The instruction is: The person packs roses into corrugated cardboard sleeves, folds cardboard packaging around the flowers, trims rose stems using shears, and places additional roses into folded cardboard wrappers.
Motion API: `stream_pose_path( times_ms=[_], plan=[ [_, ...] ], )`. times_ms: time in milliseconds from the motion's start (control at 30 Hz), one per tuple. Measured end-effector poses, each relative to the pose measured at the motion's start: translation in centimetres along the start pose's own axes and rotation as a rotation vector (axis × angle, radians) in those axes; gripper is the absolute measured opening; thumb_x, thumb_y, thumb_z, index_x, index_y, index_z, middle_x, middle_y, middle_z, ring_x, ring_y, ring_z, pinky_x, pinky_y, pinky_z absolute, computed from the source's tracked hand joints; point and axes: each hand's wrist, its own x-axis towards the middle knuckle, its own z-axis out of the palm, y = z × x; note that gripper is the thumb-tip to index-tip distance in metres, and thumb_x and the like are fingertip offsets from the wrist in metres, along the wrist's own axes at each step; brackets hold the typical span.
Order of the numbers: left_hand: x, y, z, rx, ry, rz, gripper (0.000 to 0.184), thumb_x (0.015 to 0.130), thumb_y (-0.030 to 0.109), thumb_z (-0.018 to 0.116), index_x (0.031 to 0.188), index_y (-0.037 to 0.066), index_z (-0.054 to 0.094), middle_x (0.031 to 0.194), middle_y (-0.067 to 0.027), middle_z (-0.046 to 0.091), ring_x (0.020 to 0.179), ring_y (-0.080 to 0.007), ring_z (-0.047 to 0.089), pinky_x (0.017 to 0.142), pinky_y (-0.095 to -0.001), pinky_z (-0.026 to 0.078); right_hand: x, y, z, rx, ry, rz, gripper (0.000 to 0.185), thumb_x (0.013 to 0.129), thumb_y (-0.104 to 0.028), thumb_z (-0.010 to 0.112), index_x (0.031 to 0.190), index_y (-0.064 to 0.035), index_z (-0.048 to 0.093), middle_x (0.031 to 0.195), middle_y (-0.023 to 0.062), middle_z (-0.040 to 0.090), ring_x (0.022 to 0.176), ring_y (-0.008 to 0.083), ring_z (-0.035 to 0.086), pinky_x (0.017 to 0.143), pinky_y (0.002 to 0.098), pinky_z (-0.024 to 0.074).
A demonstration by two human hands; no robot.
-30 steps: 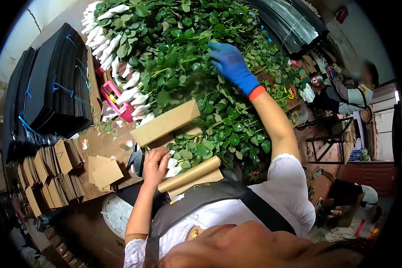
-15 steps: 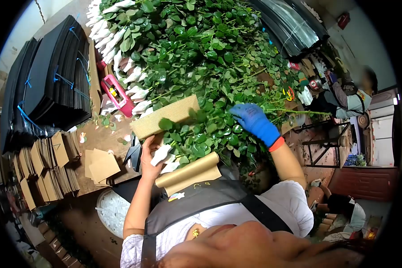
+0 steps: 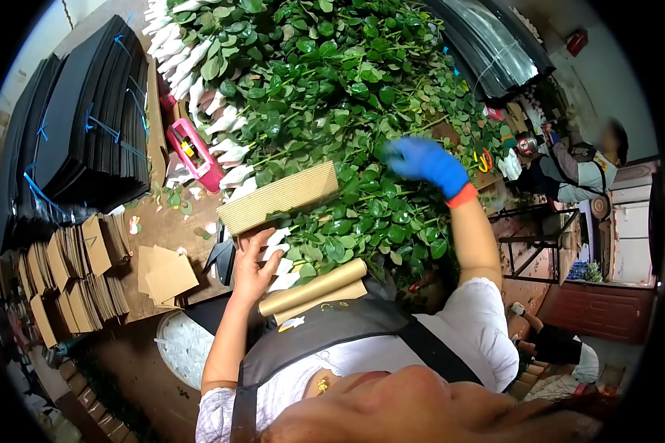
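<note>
blue-gloved, moved right hand (image 3: pixel 423 160) outward, kept left hand (image 3: pixel 254 264) by wraps (image 3: pixel 284 281); cannot tell either grip; with pieces (image 3: pixel 188 362) in tub (image 3: pixel 159 345).

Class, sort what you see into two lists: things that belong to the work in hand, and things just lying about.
Probably part of the work:
leafy stems, by the blue-gloved right hand
white-wrapped heads, at the bare left hand
corrugated board
brown roll

Seemingly just lying about:
pink holder
loose brown cards
stacked black sheets
fallen petals
</note>
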Motion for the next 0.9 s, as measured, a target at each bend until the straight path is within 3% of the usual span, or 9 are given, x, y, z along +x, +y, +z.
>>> stream_pose_path(
  times_ms=[67,133,267,467,633,700,800,833,900],
  plan=[
    [0.1,0.1,0.1,-0.030,0.001,-0.033,0.051,0.087,0.014,0.078,0.134,0.009,0.059,0.117,-0.0097,0.058,0.104,-0.0223,0.061,0.088,-0.0339,0.052,5.2,-0.2,1.8,0.005,0.591,-0.195,0.029,0.090,-0.032,0.062,0.114,-0.0180,0.068,0.108,0.0090,0.072,0.101,0.0312,0.068,0.088,0.0460,0.0536],
    [0.1,-0.2,0.1,-0.060,-0.017,-0.071,0.051,0.087,0.014,0.077,0.134,0.009,0.058,0.117,-0.0102,0.059,0.103,-0.0220,0.061,0.088,-0.0339,0.052,10.2,-1.6,3.1,-0.300,0.776,-0.302,0.023,0.092,-0.025,0.060,0.112,-0.0176,0.069,0.109,0.0079,0.072,0.101,0.0274,0.069,0.087,0.0447,0.0539],
    [0.1,-0.6,0.2,-0.083,-0.007,-0.068,0.051,0.087,0.015,0.078,0.134,0.006,0.058,0.117,-0.0124,0.061,0.102,-0.0238,0.064,0.087,-0.0343,0.055,16.5,-2.2,3.0,-0.552,0.124,-0.059,0.024,0.094,-0.018,0.055,0.113,-0.0182,0.070,0.109,0.0084,0.073,0.100,0.0268,0.071,0.085,0.0435,0.0554],
    [0.3,-0.2,0.0,-0.065,-0.005,-0.088,0.051,0.086,0.017,0.079,0.132,0.006,0.060,0.112,-0.0122,0.064,0.103,-0.0233,0.063,0.092,-0.0344,0.051,9.2,-5.6,-6.2,-0.201,0.968,-0.355,0.033,0.081,-0.009,0.069,0.112,-0.0216,0.070,0.095,0.0087,0.071,0.087,0.0296,0.069,0.078,0.0429,0.0543],
    [0.1,-0.3,0.0,-0.065,-0.018,-0.102,0.051,0.086,0.018,0.079,0.132,0.006,0.060,0.112,-0.0121,0.064,0.104,-0.0233,0.063,0.092,-0.0350,0.052,16.8,-3.0,-9.3,-0.495,1.301,-0.334,0.038,0.084,-0.021,0.073,0.121,-0.0189,0.064,0.104,0.0028,0.067,0.102,0.0242,0.063,0.088,0.0390,0.0507],
    [0.2,-0.3,-0.1,-0.092,-0.024,-0.160,0.052,0.086,0.018,0.079,0.132,0.006,0.060,0.114,-0.0123,0.063,0.104,-0.0238,0.063,0.091,-0.0354,0.052,17.7,-3.1,-8.9,-0.496,1.313,-0.171,0.030,0.086,-0.029,0.071,0.114,-0.0183,0.066,0.095,0.0072,0.068,0.092,0.0269,0.066,0.084,0.0420,0.0537],
    [0.2,-0.9,0.2,-0.042,-0.009,-0.097,0.053,0.085,0.019,0.079,0.133,0.007,0.059,0.115,-0.0132,0.062,0.104,-0.0252,0.063,0.090,-0.0358,0.053,12.9,-5.9,-6.4,-0.072,0.906,-0.245,0.021,0.089,-0.032,0.065,0.103,-0.0178,0.070,0.090,0.0132,0.070,0.082,0.0330,0.069,0.080,0.0457,0.0570],
    [0.2,-1.0,0.1,-0.011,-0.013,-0.076,0.053,0.085,0.018,0.079,0.133,0.007,0.059,0.115,-0.0133,0.062,0.104,-0.0253,0.063,0.090,-0.0358,0.053,12.1,-7.1,-5.6,-0.004,0.468,-0.134,0.019,0.088,-0.028,0.061,0.101,-0.0185,0.072,0.098,0.0129,0.072,0.089,0.0334,0.070,0.083,0.0455,0.0570],
    [0.1,-0.5,-0.1,-0.035,-0.024,-0.096,0.053,0.086,0.018,0.079,0.133,0.006,0.059,0.116,-0.0141,0.063,0.105,-0.0261,0.064,0.091,-0.0360,0.053,13.8,-5.2,0.1,-0.274,0.046,-0.147,0.025,0.086,-0.023,0.062,0.108,-0.0158,0.074,0.105,0.0123,0.074,0.095,0.0333,0.071,0.086,0.0467,0.0562]
  ],
)
